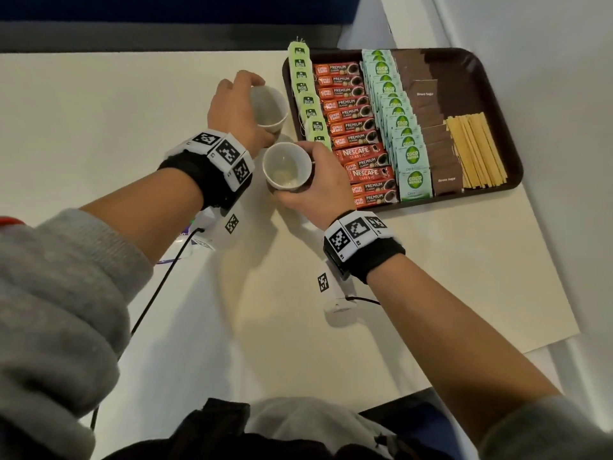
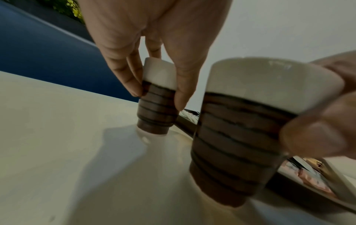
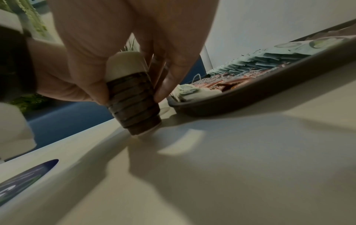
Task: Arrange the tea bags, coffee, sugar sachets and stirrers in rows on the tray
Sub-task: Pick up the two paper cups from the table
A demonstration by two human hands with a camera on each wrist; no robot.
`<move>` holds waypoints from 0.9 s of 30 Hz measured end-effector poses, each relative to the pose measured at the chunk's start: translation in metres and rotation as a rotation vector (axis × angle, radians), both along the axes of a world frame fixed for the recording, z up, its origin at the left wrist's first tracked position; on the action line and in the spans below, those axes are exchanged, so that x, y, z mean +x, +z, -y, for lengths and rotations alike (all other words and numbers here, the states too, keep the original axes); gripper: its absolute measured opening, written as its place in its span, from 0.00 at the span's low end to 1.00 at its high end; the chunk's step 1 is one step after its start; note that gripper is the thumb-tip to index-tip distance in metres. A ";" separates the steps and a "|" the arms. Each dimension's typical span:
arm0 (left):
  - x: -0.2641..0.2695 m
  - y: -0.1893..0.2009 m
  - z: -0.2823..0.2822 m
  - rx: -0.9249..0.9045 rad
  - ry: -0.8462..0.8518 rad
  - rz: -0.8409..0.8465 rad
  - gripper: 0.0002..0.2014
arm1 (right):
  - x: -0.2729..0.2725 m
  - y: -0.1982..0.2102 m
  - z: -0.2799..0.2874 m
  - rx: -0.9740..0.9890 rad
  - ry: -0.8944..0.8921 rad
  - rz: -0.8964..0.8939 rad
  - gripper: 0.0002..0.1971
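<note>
A dark brown tray (image 1: 491,81) at the table's far right carries rows of green tea bags (image 1: 306,97), red coffee sachets (image 1: 355,127), pale green sugar sachets (image 1: 396,117), brown sugar sachets (image 1: 428,104) and wooden stirrers (image 1: 474,151). Left of the tray, my left hand (image 1: 255,111) grips a white-and-brown ribbed cup (image 1: 270,107) from above; the wrist view shows that hand (image 2: 158,99) round the tilted cup (image 2: 159,73). My right hand (image 1: 315,180) grips a second such cup (image 1: 287,167), tilted, its base at the tabletop (image 3: 125,64).
A blue panel (image 1: 166,8) runs behind the cream table (image 1: 83,111). A white wall (image 1: 564,161) stands close beside the tray. A purple-and-white packet (image 1: 185,240) lies under my left wrist, with a black cable (image 1: 159,287) trailing toward me.
</note>
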State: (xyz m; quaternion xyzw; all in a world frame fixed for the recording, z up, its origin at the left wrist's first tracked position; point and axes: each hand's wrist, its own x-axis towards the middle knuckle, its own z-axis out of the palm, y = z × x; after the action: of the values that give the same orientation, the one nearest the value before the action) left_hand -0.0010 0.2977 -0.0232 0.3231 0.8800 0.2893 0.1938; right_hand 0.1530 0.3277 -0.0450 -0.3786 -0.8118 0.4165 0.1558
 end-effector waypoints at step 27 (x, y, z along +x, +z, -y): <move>0.001 -0.008 -0.001 0.066 -0.007 0.128 0.41 | 0.000 0.003 -0.004 0.012 0.014 0.057 0.32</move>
State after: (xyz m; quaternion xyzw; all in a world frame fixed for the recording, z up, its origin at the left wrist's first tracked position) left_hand -0.0004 0.2991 -0.0312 0.3132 0.8547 0.3374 0.2398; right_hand 0.1534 0.3315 -0.0420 -0.3836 -0.8209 0.4019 0.1321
